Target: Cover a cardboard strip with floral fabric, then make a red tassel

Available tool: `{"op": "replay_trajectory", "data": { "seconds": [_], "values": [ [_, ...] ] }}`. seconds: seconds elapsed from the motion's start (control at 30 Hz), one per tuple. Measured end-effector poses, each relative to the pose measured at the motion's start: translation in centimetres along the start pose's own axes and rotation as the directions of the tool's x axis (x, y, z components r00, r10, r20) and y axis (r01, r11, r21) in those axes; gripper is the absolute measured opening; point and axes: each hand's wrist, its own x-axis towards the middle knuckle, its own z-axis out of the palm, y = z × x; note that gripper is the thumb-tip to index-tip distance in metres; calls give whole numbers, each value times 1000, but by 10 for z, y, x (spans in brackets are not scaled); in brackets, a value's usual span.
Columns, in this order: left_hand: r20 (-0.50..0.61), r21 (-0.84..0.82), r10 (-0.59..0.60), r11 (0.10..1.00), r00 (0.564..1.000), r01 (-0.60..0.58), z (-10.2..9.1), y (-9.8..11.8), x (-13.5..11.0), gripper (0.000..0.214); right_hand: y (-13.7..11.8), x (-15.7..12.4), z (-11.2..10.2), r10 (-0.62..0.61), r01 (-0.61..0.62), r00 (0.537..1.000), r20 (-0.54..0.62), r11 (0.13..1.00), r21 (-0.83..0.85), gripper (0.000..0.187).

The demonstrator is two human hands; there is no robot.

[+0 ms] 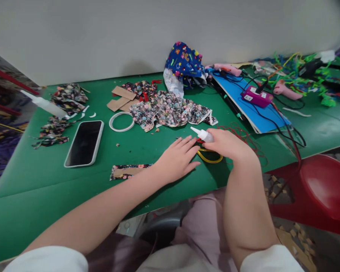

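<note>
My right hand [225, 142] is wrapped round a small white glue bottle [203, 134], its nozzle tilted up to the left. Beneath it lie yellow-handled scissors or a similar yellow-looped tool [210, 160], partly hidden. Flat on the green table [158, 196] rests my left hand [178, 158], fingers stretched out and holding nothing. By the left forearm is a floral fabric strip with a brown card piece [127, 172] on it, its right end covered by the arm. Crumpled floral fabric [170, 109] lies beyond both hands.
A phone [84, 143], a roll of white tape [121, 121] and another white bottle [47, 105] lie to the left. Brown card pieces [123, 99] are farther back. On the right are a blue folder [260, 117], a purple power strip [256, 97] with cables, and a red chair [325, 189].
</note>
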Motion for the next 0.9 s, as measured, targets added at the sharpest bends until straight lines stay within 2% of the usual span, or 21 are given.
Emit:
{"op": "replay_trajectory", "data": {
  "seconds": [0.17,0.33,0.4,0.57,0.63,0.8,0.9],
  "values": [
    [101,58,-36,998,994,30,4,-18,0,59,0,0,0,10,-9,1000,15,1000,-15,14],
    [43,190,-243,954,969,231,-9,-34,-10,57,2,0,0,21,-21,1000,20,1000,2,16],
    [18,211,-284,938,959,274,-14,-39,-12,57,2,1,0,22,-23,999,24,1000,9,16],
    [81,149,-178,975,981,165,-12,-40,-10,56,1,0,-1,10,-10,999,38,1000,26,15],
    [96,145,-185,975,978,170,-9,-42,-11,55,1,0,-1,15,-16,999,40,1000,23,15],
    [5,188,-289,940,957,283,-13,-52,-20,50,2,0,-1,27,-27,998,49,1000,0,16],
    [-52,182,-265,945,963,270,-15,-54,-18,43,2,1,-1,31,-31,998,62,1000,-4,16]
  ]
}}
